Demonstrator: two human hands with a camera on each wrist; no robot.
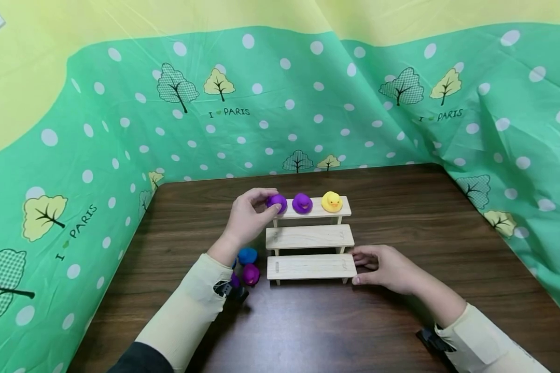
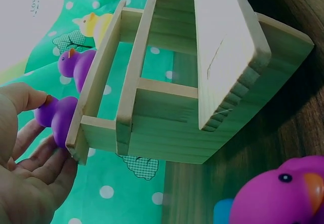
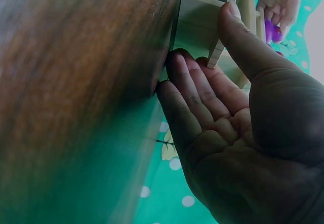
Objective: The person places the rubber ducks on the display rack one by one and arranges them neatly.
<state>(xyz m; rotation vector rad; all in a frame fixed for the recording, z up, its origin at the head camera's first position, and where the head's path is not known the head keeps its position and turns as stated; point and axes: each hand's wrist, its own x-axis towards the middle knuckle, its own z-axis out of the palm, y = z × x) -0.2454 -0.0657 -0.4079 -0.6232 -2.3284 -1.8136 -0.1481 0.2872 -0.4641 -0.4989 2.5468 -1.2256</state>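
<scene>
My left hand point(image 1: 249, 219) pinches a purple rubber duck point(image 2: 63, 117) between thumb and fingers, at the left end of the top step of a three-step wooden stand point(image 1: 310, 237). Beside it on that step sit another purple duck point(image 1: 302, 203) and a yellow duck point(image 1: 332, 202). The two lower steps are bare. At the right end of the bottom step is my right hand point(image 1: 389, 269), its thumb at the front corner and its fingers extended beside the end. The right wrist view shows this hand's palm point(image 3: 238, 148) with the fingers fairly straight.
Left of the stand, on the dark wooden table point(image 1: 308, 326), lie a blue duck point(image 1: 248, 256), a magenta duck point(image 1: 250, 274) and a purple one partly hidden by the left wrist. A green dotted cloth point(image 1: 270, 103) hangs around the table's back and sides.
</scene>
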